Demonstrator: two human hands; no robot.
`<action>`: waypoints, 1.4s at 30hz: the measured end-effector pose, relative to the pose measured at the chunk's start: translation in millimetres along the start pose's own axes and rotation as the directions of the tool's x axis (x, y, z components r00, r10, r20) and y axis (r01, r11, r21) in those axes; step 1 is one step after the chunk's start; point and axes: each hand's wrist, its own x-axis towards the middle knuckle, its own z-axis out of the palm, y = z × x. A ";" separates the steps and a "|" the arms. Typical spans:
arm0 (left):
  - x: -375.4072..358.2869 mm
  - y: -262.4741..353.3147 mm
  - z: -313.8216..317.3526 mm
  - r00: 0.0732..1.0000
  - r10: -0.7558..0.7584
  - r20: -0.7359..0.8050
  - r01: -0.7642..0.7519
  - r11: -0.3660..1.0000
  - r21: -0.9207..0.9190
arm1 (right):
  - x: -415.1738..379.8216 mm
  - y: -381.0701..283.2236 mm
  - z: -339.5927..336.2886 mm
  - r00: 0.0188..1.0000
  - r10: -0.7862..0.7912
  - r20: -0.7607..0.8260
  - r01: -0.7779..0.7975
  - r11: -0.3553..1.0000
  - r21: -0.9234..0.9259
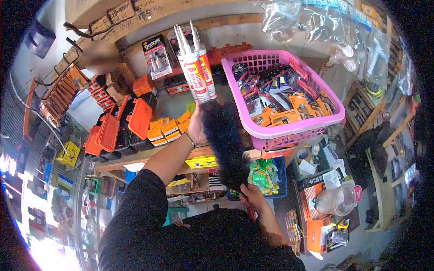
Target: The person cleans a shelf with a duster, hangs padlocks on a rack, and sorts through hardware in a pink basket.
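Note:
Several white silicone sealant tubes (197, 74) with red lettering and pointed nozzles are bunched upright in my left hand (196, 124). Its fingers are partly hidden behind the dark bristles. My right hand (254, 198) is wrapped round the handle of a dark, fluffy duster (224, 140). The duster's bristles reach up in front of the shelf, right below the tubes, and look smeared by motion. Beside my left hand lie small orange-yellow boxes (170, 128) on the shelf.
A pink basket (289, 128) full of packaged goods stands on the shelf at right. Orange-lidded toolboxes (139, 118) stand at left. Below are a blue bin (282, 183) with green packets and a clear plastic jar (335, 201). Plastic-wrapped goods (316, 22) hang at upper right.

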 end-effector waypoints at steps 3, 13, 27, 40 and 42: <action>7.9 1.3 -16.9 0.954 -0.016 0.300 0.011 1.000 0.020 | 0.9 2.2 3.1 0.997 -0.034 -0.074 0.033 0.999 -0.010; -7.3 1.9 2.2 0.980 0.002 -0.198 0.007 0.999 0.045 | 4.3 4.1 -1.2 0.993 -0.107 -0.052 0.104 0.993 -0.053; -7.4 4.6 -26.4 0.975 -0.028 0.222 0.031 0.999 -0.008 | 13.7 13.3 -1.8 0.990 -0.060 0.126 0.086 0.974 -0.212; -9.7 -3.5 -15.6 0.996 0.026 0.090 -0.006 0.978 -0.208 | 7.4 10.9 -4.0 0.979 -0.103 0.174 0.127 0.983 -0.135; -11.2 -3.4 -24.6 0.987 0.026 0.157 -0.018 0.998 -0.054 | 8.4 16.4 -6.3 0.971 -0.045 0.234 0.104 0.963 -0.247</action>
